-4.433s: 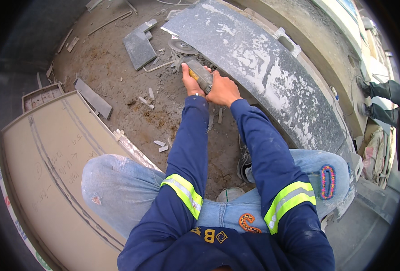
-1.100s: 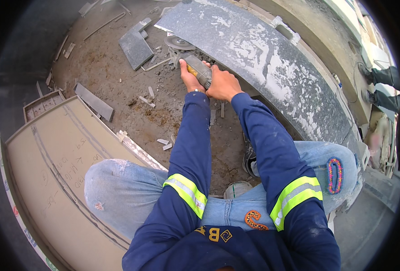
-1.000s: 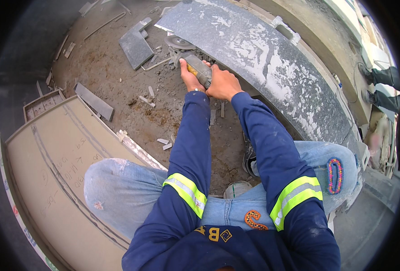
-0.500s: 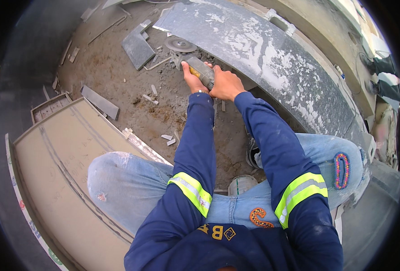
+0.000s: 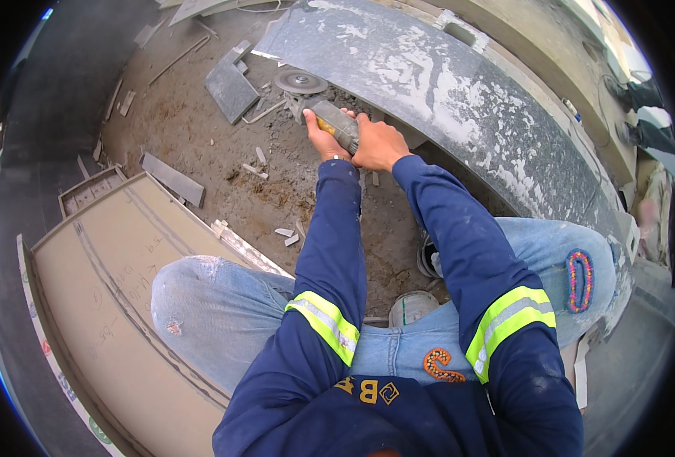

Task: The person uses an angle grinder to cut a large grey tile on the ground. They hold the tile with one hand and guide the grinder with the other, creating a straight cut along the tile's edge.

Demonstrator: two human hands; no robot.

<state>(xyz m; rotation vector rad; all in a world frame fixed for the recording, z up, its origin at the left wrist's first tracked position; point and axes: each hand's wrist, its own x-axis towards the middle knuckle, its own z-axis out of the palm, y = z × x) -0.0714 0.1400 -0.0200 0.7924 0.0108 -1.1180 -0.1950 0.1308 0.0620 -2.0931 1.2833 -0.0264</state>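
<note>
Both my hands are wrapped round a dusty grey and yellow angle grinder [image 5: 343, 131]. My left hand [image 5: 324, 142] grips its body, thumb lying along the yellow side. Further back on the grip, my right hand [image 5: 383, 145] closes round the rear end. The round cutting disc [image 5: 301, 81] sits at the far end, beside the near edge of a long grey stone slab [image 5: 459, 107]. White patches cover much of the slab's face. Whether the disc touches the stone I cannot tell.
A grey stone offcut [image 5: 231, 90] and several chips lie on the muddy ground [image 5: 238, 206]. A beige framed panel [image 5: 124, 282] rests at left, with a narrow stone strip [image 5: 172, 180] near it. A white round container [image 5: 412, 309] stands between my legs. Another person's legs [image 5: 646, 114] show at far right.
The grinder and both hands have shifted very slightly left in the picture, and the disc sits a little lower. My grip stays the same. The view has tilted a little.
</note>
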